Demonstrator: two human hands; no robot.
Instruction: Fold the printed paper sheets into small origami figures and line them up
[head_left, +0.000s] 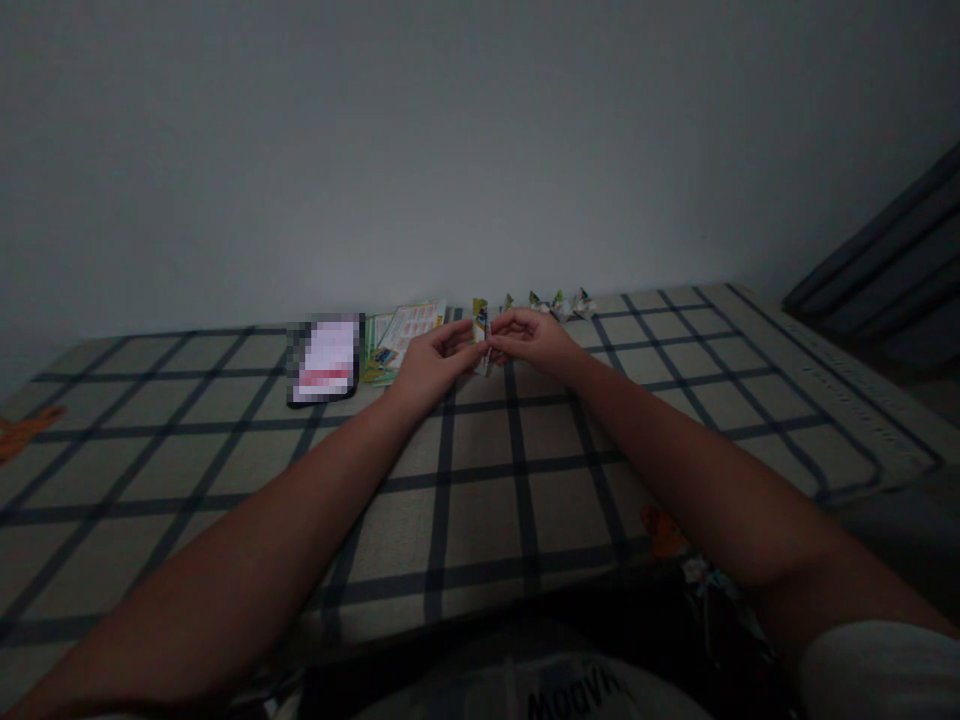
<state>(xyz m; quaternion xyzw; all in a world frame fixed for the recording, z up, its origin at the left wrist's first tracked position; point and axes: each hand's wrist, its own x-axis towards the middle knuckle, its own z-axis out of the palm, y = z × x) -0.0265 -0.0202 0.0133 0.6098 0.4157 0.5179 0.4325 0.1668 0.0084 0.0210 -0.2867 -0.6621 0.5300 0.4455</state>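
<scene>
A narrow printed strip, perhaps folded paper [481,312], is held upright between my two hands over the far middle of the table. My left hand [436,362] pinches its left side with thumb and fingers. From the right, my right hand [538,342] grips the strip's other edge, fingertips nearly meeting those of the left. Just behind the right hand stands a row of several small, pointed folded pieces [582,304] in similar green and white print. Left of my left hand lie printed leaflets [409,322].
A phone-like device [327,358] with a blurred bright screen lies left of the leaflets. Under everything is a checked tablecloth [480,485]. A pale wall [480,150] rises behind the table, and dark folded fabric [892,240] hangs at the right.
</scene>
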